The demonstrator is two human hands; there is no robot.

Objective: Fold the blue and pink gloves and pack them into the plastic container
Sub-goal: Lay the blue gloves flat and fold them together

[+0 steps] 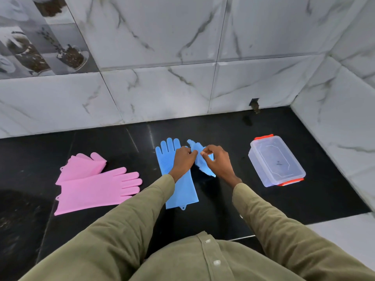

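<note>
While both hands [183,159] [216,161] pinch it, folded blue glove [199,159] half hidden, fingers [203,153] curled.

On the black counter [223,199], both hands pinch a crumpled blue glove [199,159]: left hand [182,161], right hand [218,162]. A second blue glove [178,187] lies flat beside it. Two pink gloves [95,183] lie on the left, the clear plastic container [276,161] on the right.

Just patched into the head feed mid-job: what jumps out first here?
Both hands, left hand and right hand, pinch a crumpled blue glove at centre, beside a flat blue glove. Two pink gloves lie left on the black counter; the plastic container sits right, holding no gloves.
</note>
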